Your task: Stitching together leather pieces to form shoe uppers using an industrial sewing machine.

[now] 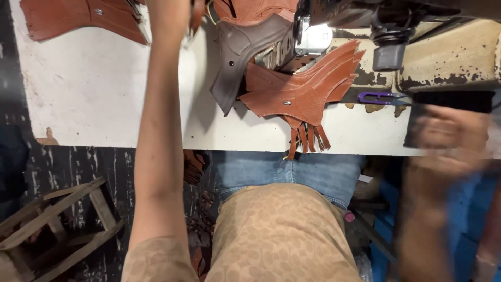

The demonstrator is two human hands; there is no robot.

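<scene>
Hands: your left hand (175, 8) exits the frame's top edge, grip indeterminable; your blurred right hand (451, 138), lower right, clasps a black object (453, 102).

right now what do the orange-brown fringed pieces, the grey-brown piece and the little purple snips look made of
Orange-brown fringed pieces: probably leather or imitation leather, matte, with stitched lines, small metal studs and cut fringe strips. Grey-brown piece: the same kind of sheet, smoother, with a slight sheen. Purple snips: the handle looks like glossy plastic; the blades are too small to tell.
</scene>
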